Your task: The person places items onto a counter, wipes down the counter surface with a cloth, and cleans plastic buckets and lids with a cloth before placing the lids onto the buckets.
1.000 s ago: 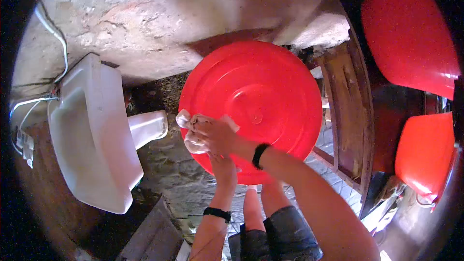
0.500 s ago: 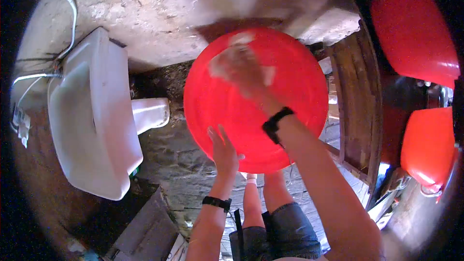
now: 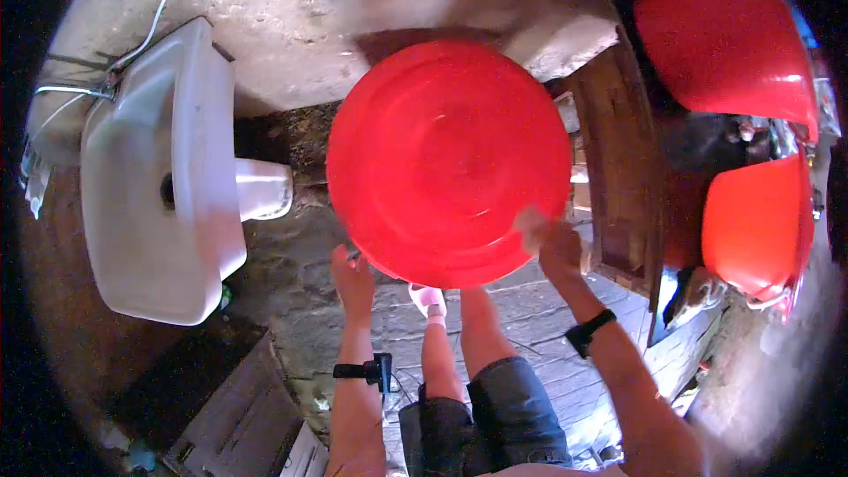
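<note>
A large round red plastic piece, with ring-shaped ridges, fills the middle of the view. My left hand is at its lower left edge, fingers bent up toward the rim; whether it grips the rim is unclear. At the lower right edge, my right hand is closed on a pale cloth, which touches the red surface near the rim. Black bands are on both wrists.
A white sink stands at the left with a hose and tap. At right are a wooden frame, a big red tub and an orange-red basin. A rough wall rises behind; my legs are below.
My right hand has moved with the cloth from the upper left of the red piece to its lower right edge. My left hand has shifted down and left to the rim.
</note>
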Demonstrator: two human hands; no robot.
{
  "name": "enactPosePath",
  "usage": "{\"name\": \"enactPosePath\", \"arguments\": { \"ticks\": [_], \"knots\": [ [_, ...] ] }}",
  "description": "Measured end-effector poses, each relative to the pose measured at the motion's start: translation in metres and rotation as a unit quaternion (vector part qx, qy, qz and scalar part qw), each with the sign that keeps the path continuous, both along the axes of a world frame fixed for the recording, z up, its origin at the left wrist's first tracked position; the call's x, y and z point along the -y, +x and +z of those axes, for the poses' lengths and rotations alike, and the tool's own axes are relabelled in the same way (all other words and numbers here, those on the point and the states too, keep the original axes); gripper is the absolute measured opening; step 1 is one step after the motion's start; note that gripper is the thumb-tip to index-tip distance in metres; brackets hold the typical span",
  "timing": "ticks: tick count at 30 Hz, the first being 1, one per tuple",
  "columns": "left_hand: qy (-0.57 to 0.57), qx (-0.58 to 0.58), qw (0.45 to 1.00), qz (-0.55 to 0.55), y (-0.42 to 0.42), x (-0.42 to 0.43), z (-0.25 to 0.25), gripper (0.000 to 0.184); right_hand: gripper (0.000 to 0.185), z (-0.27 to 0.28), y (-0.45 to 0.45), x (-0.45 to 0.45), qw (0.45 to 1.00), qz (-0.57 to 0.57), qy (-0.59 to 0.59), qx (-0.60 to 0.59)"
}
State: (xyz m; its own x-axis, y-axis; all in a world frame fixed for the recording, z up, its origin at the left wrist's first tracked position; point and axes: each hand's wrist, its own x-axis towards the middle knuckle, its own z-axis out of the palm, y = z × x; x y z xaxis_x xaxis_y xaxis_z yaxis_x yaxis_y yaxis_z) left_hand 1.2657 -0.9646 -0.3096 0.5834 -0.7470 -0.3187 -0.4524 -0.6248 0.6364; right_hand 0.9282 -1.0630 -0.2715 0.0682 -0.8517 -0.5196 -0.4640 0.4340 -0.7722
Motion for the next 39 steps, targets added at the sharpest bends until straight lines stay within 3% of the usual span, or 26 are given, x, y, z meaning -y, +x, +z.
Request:
{"name": "enactPosePath", "arguments": {
  "ticks": [1,2,3,4,5,6,8,10,12,13,15,18,20,21,23,24,27,28,30,31,33,35,36,37,38,39],
  "knots": [
    [-0.005,-0.006,1.0,-0.004,-0.008,0.004,0.003,0.045,0.016,0.0,0.001,0.019,0.993,0.003,-0.067,-0.098],
    [-0.017,-0.025,0.999,-0.042,-0.016,0.01,0.004,0.053,0.018,0.006,0.024,0.038,0.988,-0.129,-0.036,0.077],
    [-0.026,-0.04,0.995,-0.082,-0.021,0.015,0.005,0.061,0.023,0.012,0.047,0.057,0.933,-0.264,-0.019,0.244],
    [-0.026,-0.039,0.995,-0.088,-0.024,0.016,0.001,0.061,0.026,-0.014,0.074,0.08,0.964,-0.121,-0.163,0.17],
    [-0.052,-0.017,0.993,-0.102,-0.026,0.015,-0.007,0.068,0.028,-0.016,0.101,0.105,0.946,0.065,-0.312,-0.056],
    [-0.077,0.006,0.99,-0.116,-0.026,0.014,-0.015,0.074,0.029,-0.021,0.126,0.128,0.814,0.164,-0.475,-0.291],
    [-0.027,0.033,0.992,-0.117,-0.022,0.01,-0.026,0.075,0.026,-0.067,0.164,0.131,0.915,0.102,-0.316,-0.229],
    [0.018,0.05,0.992,-0.118,-0.019,0.005,-0.035,0.077,0.021,-0.062,0.178,0.098,0.94,0.141,-0.269,-0.153],
    [-0.037,0.013,0.99,-0.139,-0.016,0.006,-0.036,0.078,0.015,-0.027,0.158,0.06,0.883,0.228,-0.4,-0.089],
    [-0.057,0.001,0.988,-0.146,-0.016,0.01,-0.031,0.078,0.018,-0.008,0.128,0.054,0.893,0.287,-0.287,-0.194],
    [-0.069,-0.086,0.987,-0.114,-0.027,0.02,-0.005,0.077,0.025,0.041,0.07,0.044,0.781,0.473,-0.06,-0.403],
    [-0.005,-0.05,0.993,-0.102,-0.028,0.019,-0.011,0.075,0.027,0.051,0.037,0.074,0.774,0.429,0.058,-0.462],
    [-0.028,0.02,0.989,-0.145,-0.022,0.011,-0.029,0.074,0.022,0.031,0.066,0.092,0.865,0.238,-0.254,-0.361],
    [-0.079,0.075,0.975,-0.195,-0.019,0.01,-0.037,0.073,0.021,0.013,0.082,0.105,0.849,0.177,-0.407,-0.287],
    [-0.038,0.051,0.981,-0.182,-0.015,0.002,-0.043,0.074,0.026,-0.002,0.129,0.122,0.784,0.298,-0.463,-0.287],
    [0.001,0.028,0.986,-0.163,-0.017,0.006,-0.04,0.074,0.03,0.011,0.142,0.125,0.742,0.425,-0.356,-0.375],
    [0.024,-0.066,0.992,-0.103,-0.017,0.01,-0.026,0.077,0.035,-0.019,0.129,0.112,0.838,0.347,-0.355,-0.227],
    [0.027,-0.072,0.992,-0.1,-0.018,0.001,-0.035,0.077,0.035,-0.031,0.128,0.097,0.837,0.352,-0.351,-0.23],
    [-0.06,-0.007,0.989,-0.137,-0.015,-0.004,-0.062,0.078,0.034,-0.035,0.129,0.06,0.752,0.118,-0.426,-0.49],
    [-0.068,-0.014,0.988,-0.134,-0.016,0.0,-0.059,0.078,0.033,-0.028,0.128,0.044,0.772,0.127,-0.335,-0.526],
    [-0.051,-0.052,0.991,-0.114,-0.015,0.007,-0.054,0.078,0.023,-0.015,0.121,0.03,0.923,0.316,-0.014,-0.219],
    [-0.009,-0.028,0.992,-0.119,-0.012,0.012,-0.054,0.078,0.019,0.013,0.105,0.037,0.87,0.429,0.242,0.028],
    [0.042,-0.002,0.99,-0.134,-0.009,0.012,-0.056,0.078,0.017,0.028,0.102,0.027,0.882,0.449,0.125,-0.071],
    [0.04,-0.005,0.99,-0.133,-0.008,0.012,-0.061,0.078,0.017,-0.013,0.083,0.03,0.94,0.333,-0.08,-0.011],
    [0.003,-0.056,0.993,-0.1,-0.009,0.005,-0.068,0.079,0.018,-0.057,0.063,0.031,0.927,0.223,-0.3,0.007],
    [-0.034,-0.104,0.992,-0.068,-0.008,0.002,-0.073,0.079,0.019,-0.041,0.066,0.078,0.929,0.14,-0.314,0.139]
  ]
}}
